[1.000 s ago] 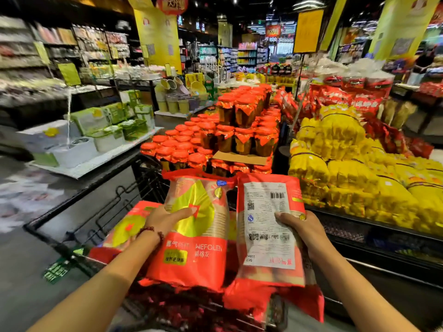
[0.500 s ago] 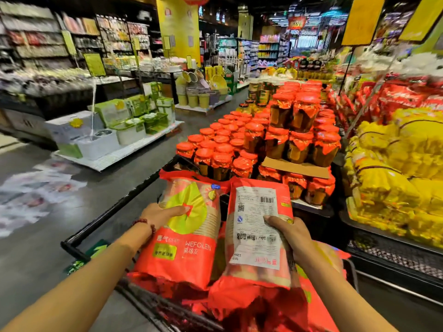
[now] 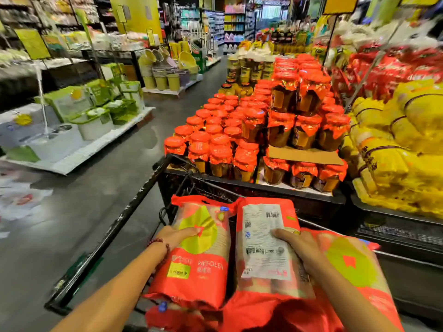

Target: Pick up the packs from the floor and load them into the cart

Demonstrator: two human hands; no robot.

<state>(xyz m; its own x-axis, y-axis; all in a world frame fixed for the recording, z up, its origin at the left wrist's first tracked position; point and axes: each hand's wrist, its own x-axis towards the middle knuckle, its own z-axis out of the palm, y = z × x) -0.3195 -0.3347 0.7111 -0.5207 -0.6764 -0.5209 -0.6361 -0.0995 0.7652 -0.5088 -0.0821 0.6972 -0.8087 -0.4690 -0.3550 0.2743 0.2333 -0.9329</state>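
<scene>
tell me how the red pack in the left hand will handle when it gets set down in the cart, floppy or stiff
Probably fairly firm: the pack stays straight while the left hand grips only its side. Its bottom seal crumples, so the film itself seems soft. The glossy wrapper may slide against the other packs in the cart.

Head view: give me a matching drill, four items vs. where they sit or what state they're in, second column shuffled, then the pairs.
Items:
1. left hand
2. right hand
3. jars
4. yellow bags

Place or state:
A. stacked on the display just beyond the cart
B. piled at the far right
C. holds the pack showing its front design
D. holds the pack showing its white label

Pairs: 1-C, 2-D, 3-A, 4-B
</scene>
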